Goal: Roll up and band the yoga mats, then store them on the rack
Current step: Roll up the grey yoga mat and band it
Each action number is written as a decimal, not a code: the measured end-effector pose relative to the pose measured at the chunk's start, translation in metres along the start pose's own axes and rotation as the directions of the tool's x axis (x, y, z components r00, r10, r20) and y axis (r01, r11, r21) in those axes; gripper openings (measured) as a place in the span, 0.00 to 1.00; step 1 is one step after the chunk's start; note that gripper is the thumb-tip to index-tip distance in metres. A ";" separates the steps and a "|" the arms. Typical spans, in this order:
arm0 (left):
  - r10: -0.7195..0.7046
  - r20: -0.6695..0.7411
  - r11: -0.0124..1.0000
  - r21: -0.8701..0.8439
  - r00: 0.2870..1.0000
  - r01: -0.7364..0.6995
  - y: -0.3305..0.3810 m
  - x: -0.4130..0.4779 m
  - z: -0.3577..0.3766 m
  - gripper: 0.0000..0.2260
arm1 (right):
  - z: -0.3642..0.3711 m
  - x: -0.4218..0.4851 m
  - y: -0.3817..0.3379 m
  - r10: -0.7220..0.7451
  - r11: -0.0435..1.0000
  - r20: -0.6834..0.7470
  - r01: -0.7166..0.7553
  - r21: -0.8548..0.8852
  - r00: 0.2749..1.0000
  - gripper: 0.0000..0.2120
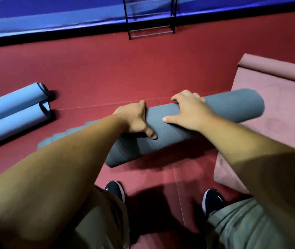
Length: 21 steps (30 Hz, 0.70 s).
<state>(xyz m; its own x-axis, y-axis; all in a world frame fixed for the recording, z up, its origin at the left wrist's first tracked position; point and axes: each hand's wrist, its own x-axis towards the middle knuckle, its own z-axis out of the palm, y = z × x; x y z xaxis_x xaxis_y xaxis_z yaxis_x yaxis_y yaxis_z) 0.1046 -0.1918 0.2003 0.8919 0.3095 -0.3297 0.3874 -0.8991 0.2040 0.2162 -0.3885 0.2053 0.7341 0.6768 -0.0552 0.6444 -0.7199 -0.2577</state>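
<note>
your left hand [134, 119], right hand [188, 112] curl round the rolled grey foam mat [233, 105]; two light-blue rolled mats [13, 103] left of it.

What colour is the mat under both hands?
Grey mat, seen best in the head view.

Black shoes [213, 199] stand on a red floor [107, 72] below olive trousers [251, 223], blue padding [53, 13] along the far edge

Head-worn wide-angle view, facing forward and steeply down, close above left hand [134, 120] and right hand [190, 112]
</note>
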 end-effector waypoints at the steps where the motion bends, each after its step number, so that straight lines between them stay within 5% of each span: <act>1: -0.033 -0.050 0.999 -0.044 0.998 0.030 0.001 0.004 -0.004 0.48 | -0.001 0.002 0.003 0.056 0.998 -0.110 -0.053 0.029 0.992 0.36; 5: -0.166 -0.156 0.941 -0.321 0.974 0.109 0.007 0.019 -0.018 0.46 | -0.002 0.010 0.009 0.373 0.912 -0.293 -0.289 0.290 0.880 0.33; 9: -0.195 -0.157 0.776 -0.628 0.968 0.054 0.020 0.030 -0.027 0.44 | -0.012 0.013 0.011 0.569 0.631 -0.012 -0.427 0.647 0.822 0.47; 12: -0.137 -0.138 0.598 -0.801 0.981 -0.030 0.033 0.034 -0.031 0.40 | -0.024 0.021 0.021 0.557 0.369 0.139 -0.394 0.842 0.819 0.54; 17: 0.079 -0.052 0.272 -0.960 0.995 -0.072 0.055 0.034 -0.029 0.39 | -0.037 0.025 0.030 0.446 0.181 0.094 -0.192 0.965 0.890 0.48; 21: 0.271 0.006 0.132 -0.991 0.963 -0.031 0.061 0.032 -0.025 0.27 | -0.037 0.033 0.035 0.438 -0.013 0.111 -0.117 0.993 0.892 0.54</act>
<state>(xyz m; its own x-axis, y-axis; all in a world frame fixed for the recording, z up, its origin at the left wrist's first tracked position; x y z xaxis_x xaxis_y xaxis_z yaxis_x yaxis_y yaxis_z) 0.1627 -0.2296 0.2250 0.9620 0.0521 -0.2680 0.2551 0.1787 0.9503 0.2704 -0.3971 0.2301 0.9133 0.3059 -0.2690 -0.3069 0.0822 -0.9482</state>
